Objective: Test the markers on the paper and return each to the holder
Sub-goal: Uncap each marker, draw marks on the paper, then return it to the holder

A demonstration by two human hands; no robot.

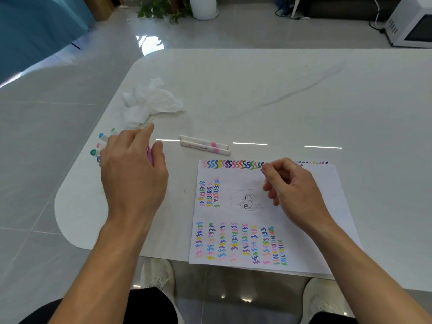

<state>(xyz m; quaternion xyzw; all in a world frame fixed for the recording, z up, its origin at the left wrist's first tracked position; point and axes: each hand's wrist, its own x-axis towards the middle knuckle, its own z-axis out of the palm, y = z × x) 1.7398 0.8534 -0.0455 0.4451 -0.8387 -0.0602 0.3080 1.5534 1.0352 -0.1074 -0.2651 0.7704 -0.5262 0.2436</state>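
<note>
- Fingers (147, 128) of the left hand (133, 169) are spread and mostly straight above the bench (280, 90). A purple marker (149, 155) shows under the palm by the thumb, but I cannot tell whether the hand grips it.
- Coloured marker ends (101, 136) stick out just left of this hand; the holder itself is hidden.
- Right hand (294, 185) hovers over the paper (304, 242), fingers curled, thumb meeting forefinger near the top row of squiggles (231, 164). Whether it pinches something, I cannot tell.
- Two white markers with pink bands (204, 145) lie side by side beyond the paper.
- Crumpled tissue (149, 101) lies farther back on the left.
</note>
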